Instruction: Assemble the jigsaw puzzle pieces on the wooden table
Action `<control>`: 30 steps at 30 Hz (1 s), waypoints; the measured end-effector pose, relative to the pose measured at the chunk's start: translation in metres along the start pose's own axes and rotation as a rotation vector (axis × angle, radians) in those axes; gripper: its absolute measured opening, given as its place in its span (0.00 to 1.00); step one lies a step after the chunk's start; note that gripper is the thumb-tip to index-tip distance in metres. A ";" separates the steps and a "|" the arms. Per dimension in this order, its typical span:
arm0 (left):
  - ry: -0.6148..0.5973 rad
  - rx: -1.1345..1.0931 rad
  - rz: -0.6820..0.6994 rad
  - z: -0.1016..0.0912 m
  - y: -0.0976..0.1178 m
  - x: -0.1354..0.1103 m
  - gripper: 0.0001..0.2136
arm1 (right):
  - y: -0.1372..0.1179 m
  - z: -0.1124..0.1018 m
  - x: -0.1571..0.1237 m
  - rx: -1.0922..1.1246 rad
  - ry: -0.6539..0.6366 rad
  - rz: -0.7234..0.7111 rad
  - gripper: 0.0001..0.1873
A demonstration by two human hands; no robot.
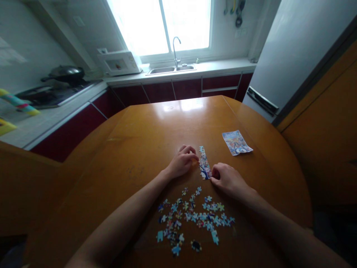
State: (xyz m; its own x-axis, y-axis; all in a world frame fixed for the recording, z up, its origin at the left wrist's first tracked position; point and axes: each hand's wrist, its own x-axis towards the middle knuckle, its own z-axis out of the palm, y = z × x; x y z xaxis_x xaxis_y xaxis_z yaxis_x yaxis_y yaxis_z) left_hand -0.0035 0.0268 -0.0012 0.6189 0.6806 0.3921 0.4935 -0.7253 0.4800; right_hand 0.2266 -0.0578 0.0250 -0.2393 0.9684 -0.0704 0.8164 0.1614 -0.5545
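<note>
A narrow strip of joined jigsaw puzzle pieces [204, 162] lies on the wooden table in the head view. My left hand [183, 160] rests at its left side, fingers loosely curved and apart, with the tips by the strip's edge. At the strip's near right corner, my right hand [228, 179] has thumb and forefinger closed together on the edge. The fingertips partly cover that corner. Many loose puzzle pieces [209, 223] are spread between my forearms, some overlapping. A dark piece [196, 245] lies nearest to me.
A creased picture sheet [237, 143] lies right of the strip on the wooden table [145, 134]. Beyond the table stand a counter with a sink [161, 70], a microwave [119, 63], and a stove with a pan [65, 73]. A fridge [301, 48] is at the right.
</note>
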 end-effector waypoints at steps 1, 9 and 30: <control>0.007 -0.003 0.002 0.000 0.000 0.000 0.20 | 0.000 0.001 0.000 -0.001 0.001 -0.002 0.05; 0.005 -0.024 0.000 0.000 -0.001 0.000 0.21 | -0.001 0.004 0.001 -0.037 0.022 -0.002 0.05; -0.003 -0.006 -0.001 -0.003 0.003 0.001 0.16 | -0.002 -0.004 0.001 0.043 -0.027 -0.023 0.10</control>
State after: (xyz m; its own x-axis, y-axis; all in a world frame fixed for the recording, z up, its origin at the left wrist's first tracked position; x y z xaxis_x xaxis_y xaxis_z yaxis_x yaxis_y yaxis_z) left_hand -0.0034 0.0256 0.0033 0.6202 0.6812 0.3890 0.4907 -0.7238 0.4851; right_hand 0.2269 -0.0569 0.0298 -0.2718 0.9591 -0.0793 0.7873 0.1742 -0.5915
